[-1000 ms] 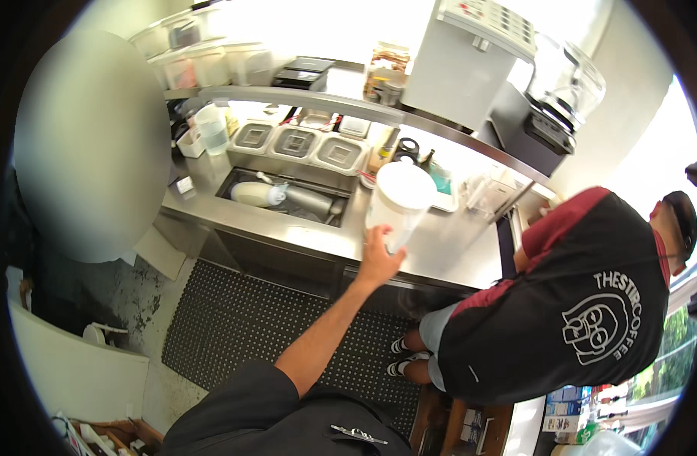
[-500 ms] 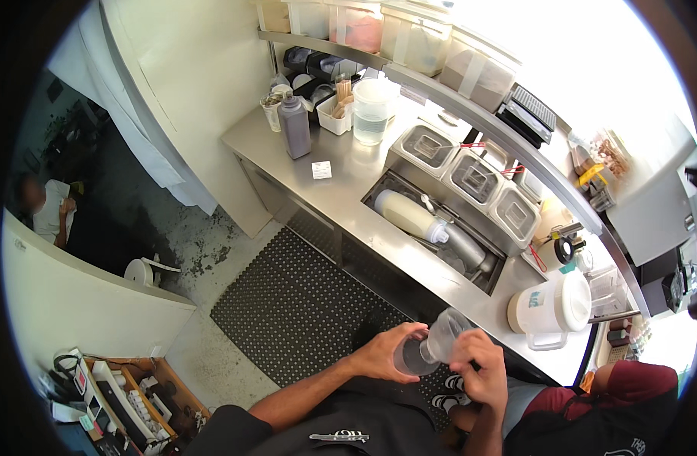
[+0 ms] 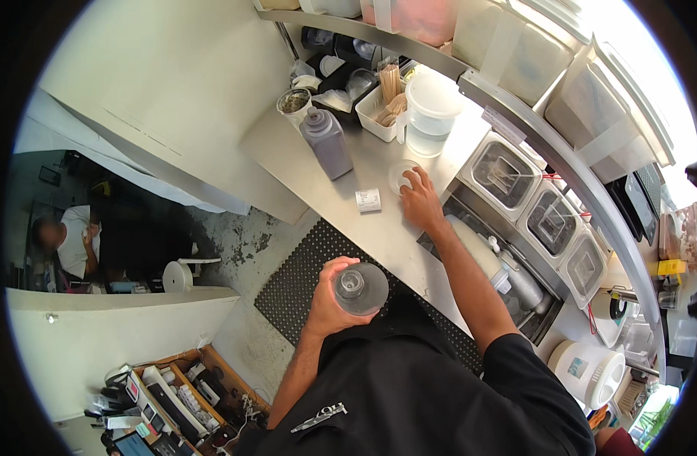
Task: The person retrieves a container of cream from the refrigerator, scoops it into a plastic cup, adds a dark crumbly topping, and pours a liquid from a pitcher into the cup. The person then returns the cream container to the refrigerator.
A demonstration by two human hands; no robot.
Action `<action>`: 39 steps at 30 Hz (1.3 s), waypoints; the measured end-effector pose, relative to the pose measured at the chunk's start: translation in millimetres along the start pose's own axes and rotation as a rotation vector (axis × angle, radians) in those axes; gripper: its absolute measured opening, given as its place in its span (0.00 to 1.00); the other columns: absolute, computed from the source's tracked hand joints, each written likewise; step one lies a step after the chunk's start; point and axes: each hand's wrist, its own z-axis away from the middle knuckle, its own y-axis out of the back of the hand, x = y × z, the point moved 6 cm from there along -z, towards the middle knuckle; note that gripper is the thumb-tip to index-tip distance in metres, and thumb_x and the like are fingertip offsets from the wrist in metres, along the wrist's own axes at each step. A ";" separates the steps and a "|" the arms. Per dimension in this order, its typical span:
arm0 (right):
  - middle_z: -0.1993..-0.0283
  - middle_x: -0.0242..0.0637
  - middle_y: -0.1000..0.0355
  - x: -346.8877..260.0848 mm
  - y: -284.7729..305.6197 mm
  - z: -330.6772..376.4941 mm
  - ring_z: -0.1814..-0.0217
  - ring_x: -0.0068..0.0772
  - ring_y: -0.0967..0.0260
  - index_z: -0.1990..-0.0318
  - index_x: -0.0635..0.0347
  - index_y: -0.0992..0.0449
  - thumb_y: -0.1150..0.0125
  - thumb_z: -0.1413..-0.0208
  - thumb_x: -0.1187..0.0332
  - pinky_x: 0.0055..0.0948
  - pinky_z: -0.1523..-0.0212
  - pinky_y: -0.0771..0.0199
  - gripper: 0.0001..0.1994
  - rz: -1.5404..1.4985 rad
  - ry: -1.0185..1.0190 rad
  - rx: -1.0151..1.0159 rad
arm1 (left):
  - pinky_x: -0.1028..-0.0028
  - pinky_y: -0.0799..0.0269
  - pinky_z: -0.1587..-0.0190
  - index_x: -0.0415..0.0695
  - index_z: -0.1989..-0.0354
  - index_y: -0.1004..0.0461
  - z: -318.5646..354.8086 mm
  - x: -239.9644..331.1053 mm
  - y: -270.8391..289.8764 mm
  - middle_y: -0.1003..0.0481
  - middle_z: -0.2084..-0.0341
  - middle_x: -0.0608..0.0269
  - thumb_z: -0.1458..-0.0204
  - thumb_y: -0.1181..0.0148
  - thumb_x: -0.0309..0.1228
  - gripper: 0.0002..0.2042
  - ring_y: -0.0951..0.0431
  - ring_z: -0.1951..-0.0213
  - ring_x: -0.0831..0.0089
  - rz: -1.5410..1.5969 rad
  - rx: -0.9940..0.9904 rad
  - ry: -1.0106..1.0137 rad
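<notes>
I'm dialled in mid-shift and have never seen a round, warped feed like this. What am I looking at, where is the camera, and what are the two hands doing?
There is no machine here: these are a person's two bare hands, filmed by a wide fisheye camera on their head looking down, so straight edges bend near the rim. The left hand holds a clear plastic cup close to the body. The right hand reaches out to a round clear lid lying on the steel counter. Nearby on the counter are a small white slip, a dark squeeze bottle, a lidded clear pitcher and a white tray of wooden sticks. Right of the hand sit three covered steel inset tubs. Below is a black floor mat.
</notes>
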 end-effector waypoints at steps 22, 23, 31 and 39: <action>0.59 0.43 0.23 13.9 9.9 201.8 0.57 0.44 0.25 0.55 0.64 0.25 0.50 0.37 0.64 0.45 0.53 0.22 0.13 -1.979 -1.102 1.194 | 0.60 0.17 0.62 0.40 0.45 0.31 -103.6 -49.7 -181.5 0.23 0.61 0.50 0.42 0.42 0.54 0.29 0.18 0.65 0.58 0.900 -1.224 1.435; 0.59 0.42 0.24 11.3 7.0 204.4 0.57 0.43 0.25 0.54 0.64 0.26 0.49 0.38 0.64 0.44 0.52 0.23 0.13 -1.930 -1.167 1.207 | 0.60 0.17 0.62 0.38 0.44 0.32 -105.0 -51.3 -174.9 0.22 0.61 0.48 0.42 0.43 0.54 0.30 0.17 0.65 0.55 0.934 -1.210 1.432; 0.56 0.35 0.33 -15.1 -19.2 136.3 0.48 0.33 0.30 0.45 0.62 0.38 0.42 0.43 0.80 0.35 0.49 0.25 0.19 -1.412 -1.206 0.989 | 0.60 0.27 0.42 0.38 0.35 0.40 -119.8 -79.4 -29.6 0.29 0.46 0.53 0.48 0.33 0.52 0.39 0.25 0.46 0.61 0.886 -0.974 1.029; 0.47 0.42 0.29 -58.1 -38.6 78.6 0.38 0.50 0.35 0.52 0.56 0.30 0.28 0.56 0.72 0.49 0.31 0.44 0.22 -0.300 -0.578 0.321 | 0.59 0.35 0.36 0.44 0.33 0.48 -117.6 -40.1 36.5 0.37 0.40 0.54 0.70 0.15 0.41 0.55 0.33 0.39 0.61 0.753 -0.536 0.302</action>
